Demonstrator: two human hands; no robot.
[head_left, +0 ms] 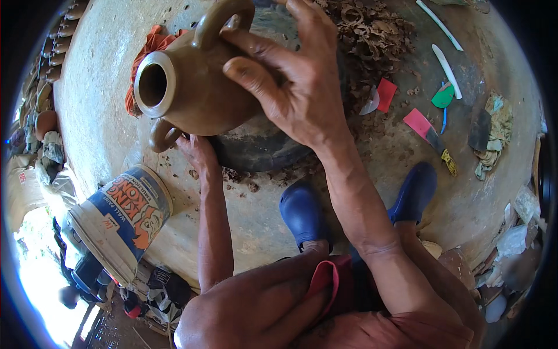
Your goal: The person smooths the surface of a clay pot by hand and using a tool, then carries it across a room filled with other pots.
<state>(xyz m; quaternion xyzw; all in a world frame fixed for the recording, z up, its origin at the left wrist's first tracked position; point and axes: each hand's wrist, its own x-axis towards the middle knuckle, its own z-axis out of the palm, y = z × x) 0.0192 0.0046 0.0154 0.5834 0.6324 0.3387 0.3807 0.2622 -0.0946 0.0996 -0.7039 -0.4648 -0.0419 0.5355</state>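
A brown, wet-looking clay jug (203, 99) with two looped handles is tipped on its side above a dark round turntable (261, 152), its mouth facing left. My right hand (290, 75) reaches over the jug from the right, thumb and fingers spread along its body near the upper handle (218, 23). Below it, my left hand (199, 154) supports the jug from underneath, close to the lower handle (164, 136). The left fingertips are hidden behind the clay. An orange-red cloth (152, 46) lies behind the jug's neck.
Clay shavings (372, 29) pile up beyond the turntable. To the right lie red (386, 95), pink (417, 121) and green (443, 96) pieces, white strips (446, 71) and a crumpled rag (495, 134). A paint bucket (119, 218) lies tilted at left; blue clogs (303, 212) are on my feet.
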